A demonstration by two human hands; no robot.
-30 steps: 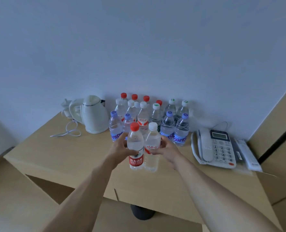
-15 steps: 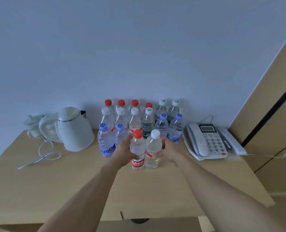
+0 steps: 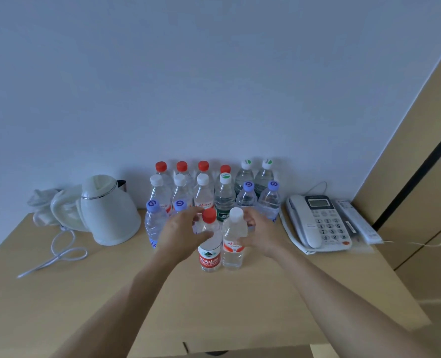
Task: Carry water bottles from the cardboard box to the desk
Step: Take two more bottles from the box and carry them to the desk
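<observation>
The left hand (image 3: pixel 182 232) is wrapped around a red-capped bottle (image 3: pixel 209 244) and the right hand (image 3: pixel 259 232) around a white-capped bottle (image 3: pixel 233 242); both stand upright, touching, on the worktop (image 3: pixel 85 293), clear water inside. Behind them stand rows of sealed water bottles (image 3: pixel 224 192) by the wall, between a white kettle (image 3: pixel 108 213) and a telephone (image 3: pixel 320 223)
</observation>
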